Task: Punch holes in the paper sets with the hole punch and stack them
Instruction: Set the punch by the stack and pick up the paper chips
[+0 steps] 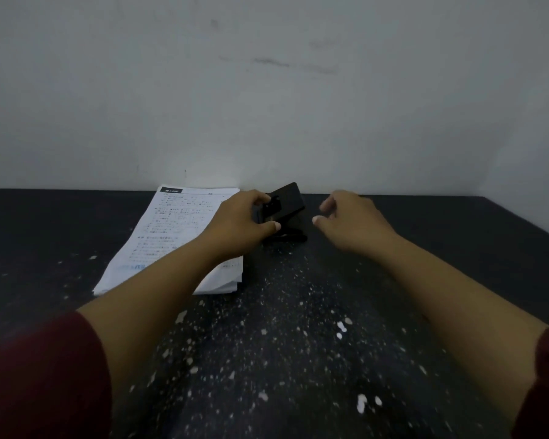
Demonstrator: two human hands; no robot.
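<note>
Black hole punch (pixel 286 210) sits at the far edge of the desk (pixel 298 343), near the wall; boxy body, flat lever tilted up. Left hand (pixel 241 220) grips its left side, fingers curled over the top, thumb along the front. Right hand (pixel 349 220) hovers just right of the punch, fingers loosely curled, holding nothing. White paper stack (pixel 168 236), printed text, uneven edges, lies flat just left of the punch, under the left forearm. Desk is dark, matte, flecked with pale specks. Dark red sleeves (pixel 42 375) nearest the camera.
</note>
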